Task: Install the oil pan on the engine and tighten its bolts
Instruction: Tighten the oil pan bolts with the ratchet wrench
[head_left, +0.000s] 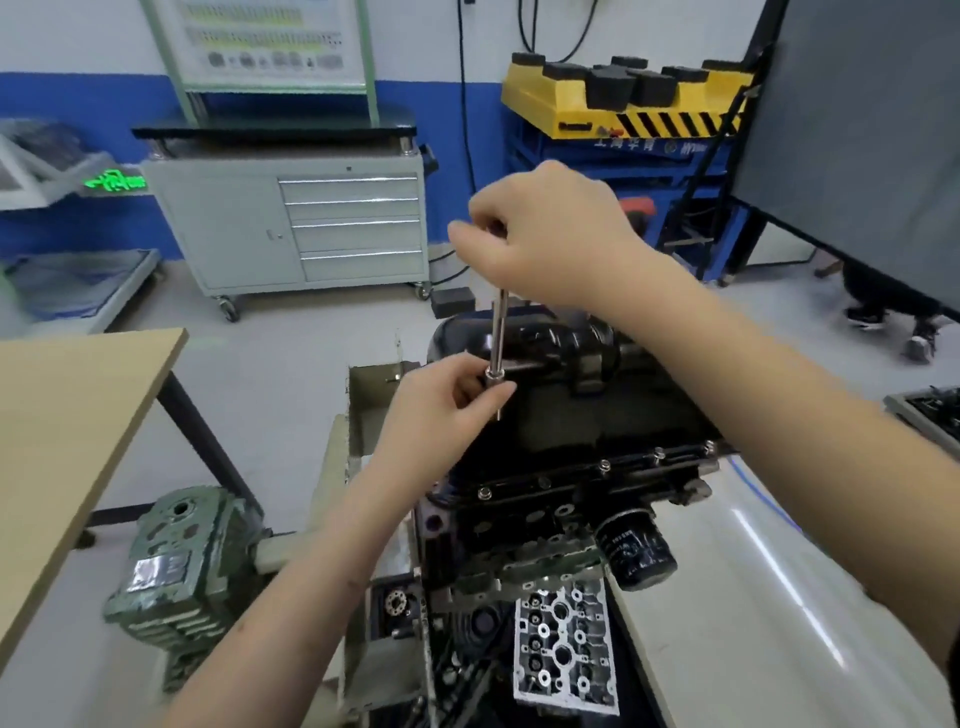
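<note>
The black oil pan (582, 395) sits on top of the upturned engine (540, 525), with several bolts (604, 466) along its near flange. A long chrome socket extension (500, 327) stands nearly upright at the pan's left edge. My right hand (550, 234) grips its top end. Lower down, my left hand (447, 400) pinches the socket end of the tool between thumb and fingers. The bolt under the socket is hidden by my left hand. A black oil filter (636, 551) sticks out at the engine's near right.
A green gearbox (176, 566) of the engine stand lies at the lower left. A wooden table (67, 415) is on the left. A grey drawer cabinet (311, 228) and a yellow lift cart (623, 98) stand behind. A tool tray (930, 410) is at right, a person's feet (893, 322) beyond.
</note>
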